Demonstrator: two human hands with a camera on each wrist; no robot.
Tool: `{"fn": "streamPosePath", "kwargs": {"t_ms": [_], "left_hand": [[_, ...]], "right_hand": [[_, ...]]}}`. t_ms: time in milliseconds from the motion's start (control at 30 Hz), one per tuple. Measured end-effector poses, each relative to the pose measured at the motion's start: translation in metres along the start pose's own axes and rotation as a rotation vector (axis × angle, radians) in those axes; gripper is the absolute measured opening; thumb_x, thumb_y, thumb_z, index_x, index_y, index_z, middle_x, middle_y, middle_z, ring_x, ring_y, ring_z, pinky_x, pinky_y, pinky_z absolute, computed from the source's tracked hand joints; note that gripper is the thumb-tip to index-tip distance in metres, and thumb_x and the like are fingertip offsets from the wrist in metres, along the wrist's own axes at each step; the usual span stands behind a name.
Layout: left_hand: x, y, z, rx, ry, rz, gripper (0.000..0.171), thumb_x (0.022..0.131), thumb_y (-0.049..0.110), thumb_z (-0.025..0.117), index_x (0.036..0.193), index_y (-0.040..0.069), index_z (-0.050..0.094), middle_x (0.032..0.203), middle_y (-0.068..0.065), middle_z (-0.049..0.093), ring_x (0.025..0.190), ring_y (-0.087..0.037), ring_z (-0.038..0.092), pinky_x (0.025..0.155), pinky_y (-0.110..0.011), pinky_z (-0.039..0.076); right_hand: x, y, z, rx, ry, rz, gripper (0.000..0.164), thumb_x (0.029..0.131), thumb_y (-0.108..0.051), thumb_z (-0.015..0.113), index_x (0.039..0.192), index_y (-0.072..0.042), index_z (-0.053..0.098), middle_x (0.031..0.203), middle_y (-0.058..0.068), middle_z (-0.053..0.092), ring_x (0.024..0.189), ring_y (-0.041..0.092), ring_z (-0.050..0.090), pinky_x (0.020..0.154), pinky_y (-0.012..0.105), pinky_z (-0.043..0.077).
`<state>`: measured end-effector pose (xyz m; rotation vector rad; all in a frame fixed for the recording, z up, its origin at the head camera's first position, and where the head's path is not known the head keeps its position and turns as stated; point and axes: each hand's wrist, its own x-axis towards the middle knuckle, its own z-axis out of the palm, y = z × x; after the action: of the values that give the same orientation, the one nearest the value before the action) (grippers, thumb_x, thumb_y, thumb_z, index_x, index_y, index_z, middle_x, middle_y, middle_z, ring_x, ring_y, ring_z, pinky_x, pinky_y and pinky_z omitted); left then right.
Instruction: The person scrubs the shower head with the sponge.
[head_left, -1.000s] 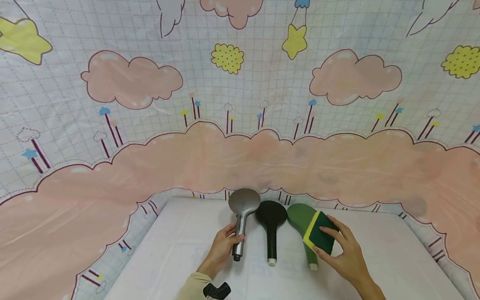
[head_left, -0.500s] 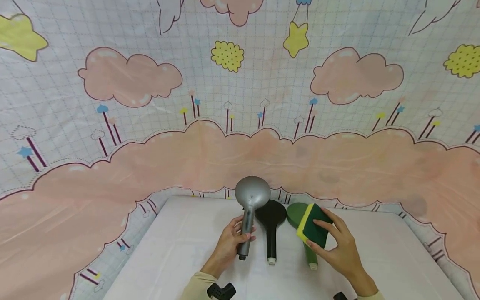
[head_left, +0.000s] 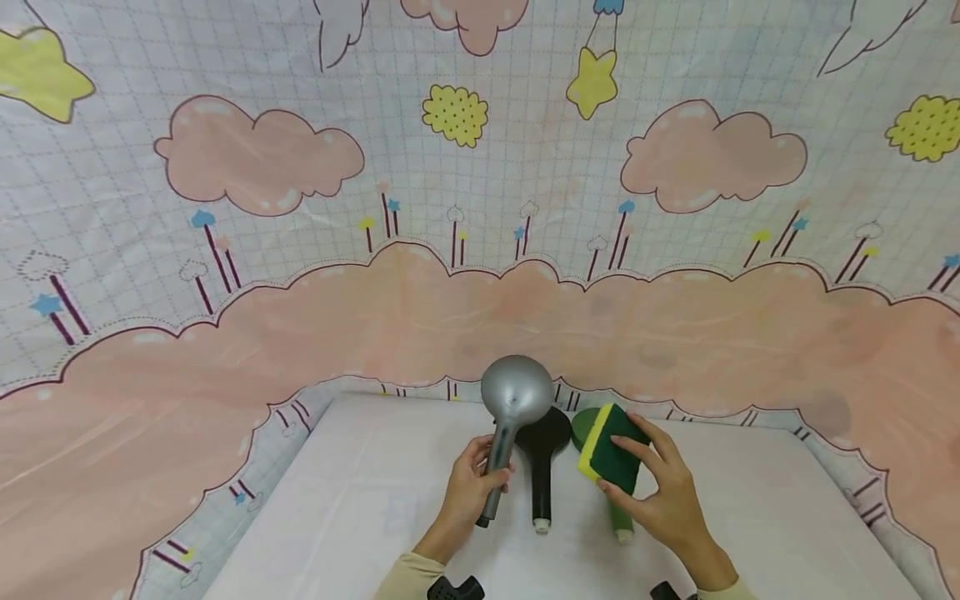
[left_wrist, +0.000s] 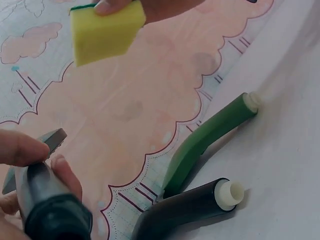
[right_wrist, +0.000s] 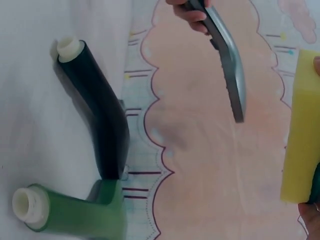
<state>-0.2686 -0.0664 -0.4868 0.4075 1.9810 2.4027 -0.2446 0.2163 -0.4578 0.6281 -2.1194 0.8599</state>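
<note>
A silver-grey shower head (head_left: pixel 517 390) is held up by its handle in my left hand (head_left: pixel 468 492), fingers and thumb wrapped round it. My right hand (head_left: pixel 667 492) pinches a sponge (head_left: pixel 617 450), yellow on one side and dark green on the other, between thumb and fingers. In the right wrist view the sponge (right_wrist: pixel 302 125) and the grey shower head (right_wrist: pixel 232 75) are apart. Behind them, a black shower head (head_left: pixel 542 467) and a green shower head (head_left: pixel 621 521) lie on the table; the sponge partly hides the green one.
The white table (head_left: pixel 330 500) carries the two lying shower heads side by side, handles towards me. A cloth printed with clouds and stars (head_left: pixel 487 325) hangs behind the table's far edge. Black wrist cameras (head_left: pixel 455 588) sit on both wrists.
My left hand has lifted the grey shower head, moved it right and turned it so its rounded back shows. My right hand has brought the sponge left towards it.
</note>
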Motion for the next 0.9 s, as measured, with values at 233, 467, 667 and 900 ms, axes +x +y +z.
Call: {"fn": "streamPosePath", "kwargs": {"t_ms": [233, 467, 667, 900], "left_hand": [[0.0, 0.002, 0.008, 0.132, 0.079, -0.022, 0.054, 0.082, -0.001, 0.071, 0.132, -0.005, 0.051, 0.114, -0.024, 0.063, 0.078, -0.009, 0.062, 0.062, -0.024, 0.054], [-0.006, 0.007, 0.008, 0.177, 0.07, -0.044, 0.054, 0.085, 0.0, 0.07, 0.135, -0.002, 0.051, 0.118, -0.022, 0.064, 0.077, -0.011, 0.061, 0.062, -0.024, 0.055], [-0.008, 0.011, 0.011, 0.165, 0.061, -0.043, 0.057, 0.08, -0.003, 0.07, 0.134, -0.003, 0.051, 0.117, -0.022, 0.064, 0.085, -0.015, 0.062, 0.06, -0.024, 0.055], [-0.009, 0.011, 0.016, 0.19, 0.04, -0.04, 0.06, 0.079, -0.003, 0.073, 0.134, -0.001, 0.052, 0.113, -0.019, 0.065, 0.084, -0.014, 0.062, 0.063, -0.023, 0.055]], "right_hand": [[0.003, -0.007, 0.006, -0.025, -0.005, 0.026, 0.07, 0.059, -0.017, 0.092, 0.124, -0.019, 0.066, 0.147, 0.013, 0.047, 0.138, 0.004, 0.035, 0.098, 0.003, 0.03], [0.003, -0.01, 0.014, -0.031, -0.005, 0.022, 0.068, 0.061, -0.019, 0.091, 0.124, -0.019, 0.066, 0.147, 0.016, 0.045, 0.136, 0.015, 0.039, 0.099, 0.007, 0.033], [0.012, -0.016, 0.02, -0.058, -0.032, 0.015, 0.07, 0.063, -0.023, 0.09, 0.127, -0.018, 0.064, 0.15, 0.016, 0.042, 0.134, 0.025, 0.04, 0.086, 0.045, 0.057], [0.017, -0.016, 0.026, -0.057, -0.038, -0.01, 0.069, 0.065, -0.028, 0.089, 0.128, -0.019, 0.062, 0.149, 0.018, 0.041, 0.132, 0.035, 0.041, 0.082, 0.057, 0.056]]}}
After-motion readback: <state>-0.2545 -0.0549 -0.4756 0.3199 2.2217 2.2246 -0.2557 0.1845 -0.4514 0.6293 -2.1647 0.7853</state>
